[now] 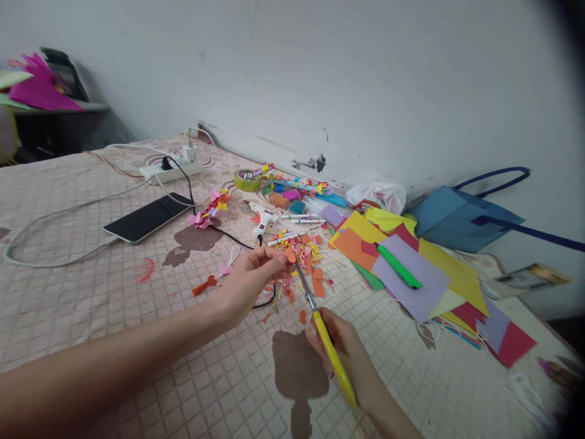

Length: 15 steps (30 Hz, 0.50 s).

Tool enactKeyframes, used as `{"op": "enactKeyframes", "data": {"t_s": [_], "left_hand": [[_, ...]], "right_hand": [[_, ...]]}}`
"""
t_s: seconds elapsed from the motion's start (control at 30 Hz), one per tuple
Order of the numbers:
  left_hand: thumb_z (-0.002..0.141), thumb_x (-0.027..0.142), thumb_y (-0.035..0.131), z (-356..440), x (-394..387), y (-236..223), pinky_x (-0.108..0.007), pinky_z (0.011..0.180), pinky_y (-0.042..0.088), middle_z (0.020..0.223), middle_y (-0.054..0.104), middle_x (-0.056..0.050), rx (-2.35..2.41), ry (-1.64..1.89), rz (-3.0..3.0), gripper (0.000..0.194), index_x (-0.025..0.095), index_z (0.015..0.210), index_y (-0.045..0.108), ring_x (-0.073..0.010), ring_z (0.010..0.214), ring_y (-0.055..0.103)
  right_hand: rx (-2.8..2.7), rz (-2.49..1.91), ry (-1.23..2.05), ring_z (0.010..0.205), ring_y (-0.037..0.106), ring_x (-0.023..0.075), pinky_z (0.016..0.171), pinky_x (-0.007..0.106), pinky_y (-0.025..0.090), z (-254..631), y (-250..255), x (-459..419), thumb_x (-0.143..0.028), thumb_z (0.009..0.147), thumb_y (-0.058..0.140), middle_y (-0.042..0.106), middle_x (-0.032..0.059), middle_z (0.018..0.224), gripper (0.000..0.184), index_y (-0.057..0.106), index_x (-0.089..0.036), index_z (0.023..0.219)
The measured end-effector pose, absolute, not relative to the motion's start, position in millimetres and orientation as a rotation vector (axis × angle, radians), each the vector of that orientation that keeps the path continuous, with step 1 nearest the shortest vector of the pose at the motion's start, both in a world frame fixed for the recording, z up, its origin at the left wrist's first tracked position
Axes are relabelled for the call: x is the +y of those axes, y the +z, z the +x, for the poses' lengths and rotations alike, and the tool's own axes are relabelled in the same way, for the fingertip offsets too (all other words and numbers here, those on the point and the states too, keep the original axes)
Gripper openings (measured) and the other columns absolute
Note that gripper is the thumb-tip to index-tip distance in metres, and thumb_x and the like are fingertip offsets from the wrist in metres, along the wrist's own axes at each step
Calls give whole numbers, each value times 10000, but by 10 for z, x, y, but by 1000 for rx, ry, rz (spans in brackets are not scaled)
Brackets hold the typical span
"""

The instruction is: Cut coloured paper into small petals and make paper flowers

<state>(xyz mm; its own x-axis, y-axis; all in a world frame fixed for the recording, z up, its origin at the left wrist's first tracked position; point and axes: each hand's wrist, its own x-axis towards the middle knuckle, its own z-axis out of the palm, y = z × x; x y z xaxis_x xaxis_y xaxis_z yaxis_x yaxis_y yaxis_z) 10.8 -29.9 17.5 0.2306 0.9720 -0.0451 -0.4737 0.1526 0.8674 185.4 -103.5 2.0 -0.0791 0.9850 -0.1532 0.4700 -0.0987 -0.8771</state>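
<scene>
My left hand (249, 281) pinches a small orange paper piece (290, 254) between thumb and fingertips. My right hand (347, 353) grips yellow-handled scissors (326, 341); their metal blades point up to the orange piece and meet it at its lower edge. Below the blades lie orange paper scraps (317, 281) and a heap of small coloured cuttings (304, 245) on the pink patterned cloth (114, 305).
Sheets of coloured paper (411, 268) with a green marker (397, 266) lie to the right, a blue bag (461, 219) behind them. A white glue gun (261, 221), pens, a tape roll (247, 179), a phone (148, 217) on a charger and a power strip (171, 172) sit farther back.
</scene>
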Motion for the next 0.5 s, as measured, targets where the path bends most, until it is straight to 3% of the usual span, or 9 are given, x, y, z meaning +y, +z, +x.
{"op": "enactKeyframes", "data": {"t_s": [0.5], "left_hand": [[736, 287, 711, 135, -325, 234, -230, 699, 479, 728, 664, -18, 647, 1175, 726, 165, 147, 753, 624, -107, 689, 620]], "right_hand": [[-1587, -1582, 1175, 475, 295, 83, 409, 206, 249, 1852, 42, -1041, -459, 779, 529, 352, -55, 551, 320, 395, -210, 630]]}}
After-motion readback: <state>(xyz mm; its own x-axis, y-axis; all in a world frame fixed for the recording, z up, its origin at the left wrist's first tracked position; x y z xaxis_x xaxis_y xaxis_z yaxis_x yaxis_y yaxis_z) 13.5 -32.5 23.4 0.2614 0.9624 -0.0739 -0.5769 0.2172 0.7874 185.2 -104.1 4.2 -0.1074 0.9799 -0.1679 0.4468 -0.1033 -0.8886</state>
